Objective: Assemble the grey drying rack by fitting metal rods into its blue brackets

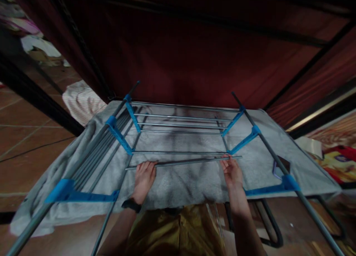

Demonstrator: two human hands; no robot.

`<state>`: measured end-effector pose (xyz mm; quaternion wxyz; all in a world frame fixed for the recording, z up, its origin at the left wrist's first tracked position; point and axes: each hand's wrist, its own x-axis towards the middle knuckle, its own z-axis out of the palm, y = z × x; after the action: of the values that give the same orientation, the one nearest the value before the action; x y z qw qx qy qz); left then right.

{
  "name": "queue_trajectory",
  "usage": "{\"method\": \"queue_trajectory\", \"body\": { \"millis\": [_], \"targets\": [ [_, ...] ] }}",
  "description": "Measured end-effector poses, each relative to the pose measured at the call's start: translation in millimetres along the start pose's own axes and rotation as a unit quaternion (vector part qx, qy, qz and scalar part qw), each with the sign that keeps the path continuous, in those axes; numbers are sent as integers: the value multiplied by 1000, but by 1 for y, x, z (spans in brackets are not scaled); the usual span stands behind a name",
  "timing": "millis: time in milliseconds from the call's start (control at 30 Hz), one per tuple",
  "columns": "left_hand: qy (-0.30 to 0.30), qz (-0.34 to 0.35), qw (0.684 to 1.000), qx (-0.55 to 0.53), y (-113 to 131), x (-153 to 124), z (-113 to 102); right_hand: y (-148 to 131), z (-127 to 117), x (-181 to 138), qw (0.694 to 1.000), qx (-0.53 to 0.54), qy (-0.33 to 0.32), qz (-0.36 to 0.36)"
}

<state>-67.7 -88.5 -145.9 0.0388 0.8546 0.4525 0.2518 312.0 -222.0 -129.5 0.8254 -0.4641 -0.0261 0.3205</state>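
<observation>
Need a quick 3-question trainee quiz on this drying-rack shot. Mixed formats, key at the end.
1. True or false: both the left hand and the right hand hold the loose rod.
2. Pick one: the connectors on the rack are A red, B blue, C yellow.
3. Fill in: the rack lies on a grey ____.

Key: 1 true; 2 B; 3 cloth.
</observation>
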Motion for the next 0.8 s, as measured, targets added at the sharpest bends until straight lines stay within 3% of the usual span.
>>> {"method": "queue_trajectory", "body": {
  "millis": [367, 800],
  "targets": [
    [34, 23, 999, -20, -20, -1, 5, 2, 27, -18, 999, 15, -49, 11],
    [27, 28, 998, -40, -21, 4, 4, -24, 64, -33, 996, 0, -86, -16]
  ]
}}
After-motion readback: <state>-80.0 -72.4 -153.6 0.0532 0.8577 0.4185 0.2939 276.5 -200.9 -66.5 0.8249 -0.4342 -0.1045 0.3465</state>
